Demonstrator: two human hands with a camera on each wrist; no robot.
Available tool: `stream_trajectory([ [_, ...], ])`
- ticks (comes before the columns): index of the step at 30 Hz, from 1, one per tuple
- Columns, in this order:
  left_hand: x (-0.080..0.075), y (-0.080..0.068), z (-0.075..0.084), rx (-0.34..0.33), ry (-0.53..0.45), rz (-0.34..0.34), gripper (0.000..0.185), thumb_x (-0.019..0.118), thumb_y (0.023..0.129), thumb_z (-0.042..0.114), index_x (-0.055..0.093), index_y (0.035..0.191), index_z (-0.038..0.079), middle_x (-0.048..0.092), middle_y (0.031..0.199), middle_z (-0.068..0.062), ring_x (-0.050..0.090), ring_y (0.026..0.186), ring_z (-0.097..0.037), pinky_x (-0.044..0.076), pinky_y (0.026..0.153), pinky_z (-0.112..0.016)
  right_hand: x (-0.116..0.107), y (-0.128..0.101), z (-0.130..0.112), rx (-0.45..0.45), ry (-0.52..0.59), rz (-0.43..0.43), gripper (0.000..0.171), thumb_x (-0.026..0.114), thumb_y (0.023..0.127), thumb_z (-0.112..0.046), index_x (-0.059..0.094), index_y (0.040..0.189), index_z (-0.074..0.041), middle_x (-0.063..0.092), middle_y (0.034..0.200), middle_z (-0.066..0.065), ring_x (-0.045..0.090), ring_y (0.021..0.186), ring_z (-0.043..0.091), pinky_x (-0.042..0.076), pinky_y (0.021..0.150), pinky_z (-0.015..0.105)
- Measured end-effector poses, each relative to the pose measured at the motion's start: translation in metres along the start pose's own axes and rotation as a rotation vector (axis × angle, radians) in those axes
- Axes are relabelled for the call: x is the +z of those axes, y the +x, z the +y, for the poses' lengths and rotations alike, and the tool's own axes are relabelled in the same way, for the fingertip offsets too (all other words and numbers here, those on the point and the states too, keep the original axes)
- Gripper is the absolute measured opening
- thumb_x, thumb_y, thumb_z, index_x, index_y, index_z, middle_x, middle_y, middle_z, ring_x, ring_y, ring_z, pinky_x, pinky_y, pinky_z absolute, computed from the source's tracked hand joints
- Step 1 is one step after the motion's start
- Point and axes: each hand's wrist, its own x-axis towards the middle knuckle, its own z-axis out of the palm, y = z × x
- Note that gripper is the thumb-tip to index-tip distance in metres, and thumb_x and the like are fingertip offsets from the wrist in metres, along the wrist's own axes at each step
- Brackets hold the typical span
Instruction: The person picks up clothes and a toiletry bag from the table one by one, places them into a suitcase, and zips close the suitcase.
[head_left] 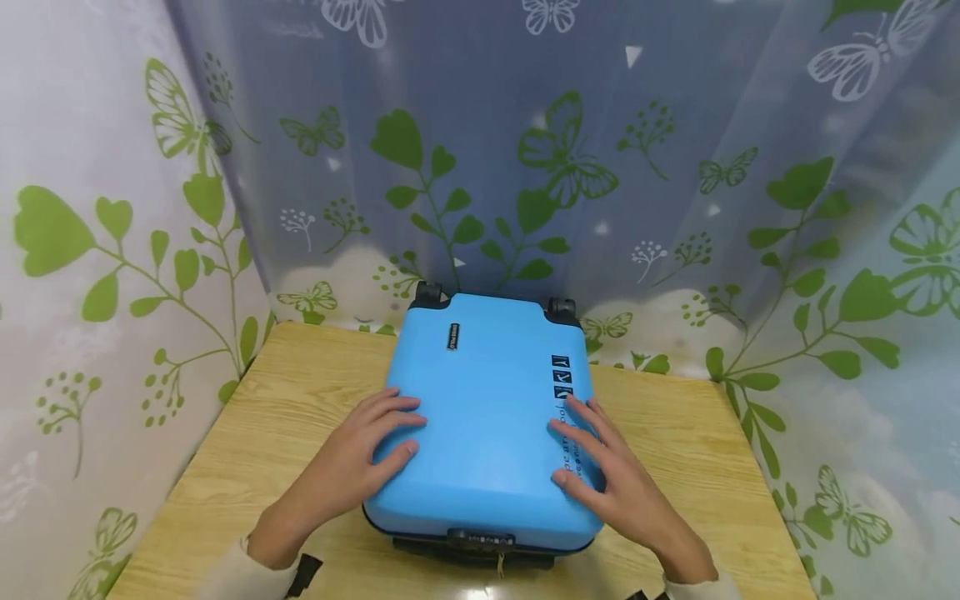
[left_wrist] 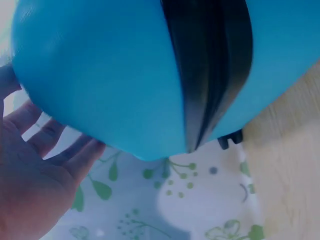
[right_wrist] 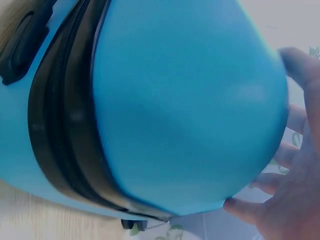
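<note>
A light blue hard-shell suitcase (head_left: 487, 400) lies flat in the middle of the wooden table, wheels toward the back. My left hand (head_left: 367, 450) rests with spread fingers on its left edge; in the left wrist view the fingertips (left_wrist: 95, 147) meet the shell's rim. On the opposite edge my right hand (head_left: 615, 467) lies over the printed lettering, fingers spread and slightly bent. A black zipper band (right_wrist: 62, 115) runs round the suitcase's side. Its combination lock (head_left: 482, 538) faces the front.
The wooden table (head_left: 675, 483) extends on both sides of the suitcase. Behind it hangs a curtain (head_left: 480, 167) printed with leaves and butterflies, which also covers the left and right sides. Two black wheels (head_left: 561, 308) point toward the curtain.
</note>
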Motion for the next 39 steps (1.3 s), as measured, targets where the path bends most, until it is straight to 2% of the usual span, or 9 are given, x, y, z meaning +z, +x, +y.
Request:
stream_trajectory([
  [5, 0.006, -0.003, 0.014, 0.094, 0.104, -0.009, 0.030, 0.078, 0.103, 0.022, 0.076, 0.132, 0.018, 0.070, 0.144, 0.001, 0.055, 0.150, -0.031, 0.047, 0.122, -0.055, -0.001, -0.003, -0.007, -0.048, -0.051, -0.037, 0.064, 0.083, 0.098, -0.036, 0.059, 0.157, -0.028, 0.034, 0.178, 0.007, 0.020, 0.165, 0.051, 0.034, 0.118, 0.081],
  [11, 0.007, -0.005, 0.025, 0.217, 0.221, 0.011, 0.029, 0.081, 0.101, 0.026, 0.077, 0.128, 0.018, 0.073, 0.137, 0.002, 0.066, 0.137, -0.022, 0.056, 0.113, -0.045, 0.000, -0.007, -0.013, -0.092, -0.124, -0.049, 0.069, 0.086, 0.094, -0.045, 0.060, 0.157, -0.029, 0.038, 0.176, 0.008, 0.025, 0.163, 0.054, 0.035, 0.114, 0.083],
  [21, 0.015, -0.012, 0.044, 0.317, 0.247, 0.012, 0.028, 0.083, 0.099, 0.024, 0.077, 0.126, 0.020, 0.077, 0.125, 0.008, 0.071, 0.117, -0.014, 0.062, 0.093, -0.038, 0.006, -0.022, -0.019, -0.087, -0.201, -0.043, 0.079, 0.084, 0.093, -0.055, 0.053, 0.162, -0.032, 0.037, 0.177, 0.005, 0.025, 0.163, 0.053, 0.038, 0.112, 0.083],
  [26, 0.020, -0.020, 0.058, 0.361, 0.211, -0.017, 0.030, 0.082, 0.099, 0.022, 0.075, 0.128, 0.020, 0.075, 0.124, 0.009, 0.070, 0.114, -0.011, 0.061, 0.094, -0.035, 0.010, -0.028, -0.021, -0.096, -0.239, -0.027, 0.084, 0.084, 0.093, -0.056, 0.049, 0.165, -0.031, 0.034, 0.179, 0.006, 0.025, 0.163, 0.053, 0.040, 0.112, 0.081],
  [30, 0.022, -0.026, 0.069, 0.374, 0.169, -0.072, 0.027, 0.077, 0.104, 0.024, 0.074, 0.130, 0.019, 0.075, 0.121, 0.010, 0.070, 0.110, -0.009, 0.061, 0.093, -0.031, 0.011, -0.030, -0.020, -0.109, -0.249, -0.009, 0.087, 0.085, 0.092, -0.057, 0.047, 0.166, -0.031, 0.034, 0.179, 0.007, 0.024, 0.163, 0.053, 0.041, 0.113, 0.080],
  [33, 0.025, -0.030, 0.075, 0.341, 0.132, -0.160, 0.023, 0.068, 0.110, 0.029, 0.075, 0.129, 0.019, 0.076, 0.113, 0.009, 0.069, 0.099, -0.005, 0.060, 0.084, -0.025, 0.012, -0.032, -0.019, -0.120, -0.252, -0.003, 0.089, 0.085, 0.091, -0.057, 0.046, 0.167, -0.030, 0.033, 0.179, 0.007, 0.024, 0.163, 0.053, 0.041, 0.114, 0.079],
  [36, 0.029, -0.033, 0.078, 0.301, 0.099, -0.222, 0.018, 0.065, 0.112, 0.029, 0.078, 0.121, 0.020, 0.076, 0.102, 0.010, 0.065, 0.087, 0.000, 0.054, 0.074, -0.019, 0.012, -0.034, -0.018, -0.122, -0.256, -0.008, 0.090, 0.086, 0.091, -0.057, 0.045, 0.167, -0.031, 0.032, 0.179, 0.007, 0.024, 0.164, 0.052, 0.040, 0.115, 0.077],
  [39, 0.033, -0.034, 0.077, 0.285, 0.068, -0.262, 0.012, 0.068, 0.110, 0.026, 0.079, 0.111, 0.021, 0.075, 0.093, 0.011, 0.060, 0.078, 0.005, 0.048, 0.069, -0.013, 0.010, -0.036, -0.017, -0.109, -0.257, -0.013, 0.090, 0.086, 0.091, -0.056, 0.045, 0.167, -0.032, 0.032, 0.180, 0.005, 0.024, 0.165, 0.049, 0.041, 0.115, 0.076],
])
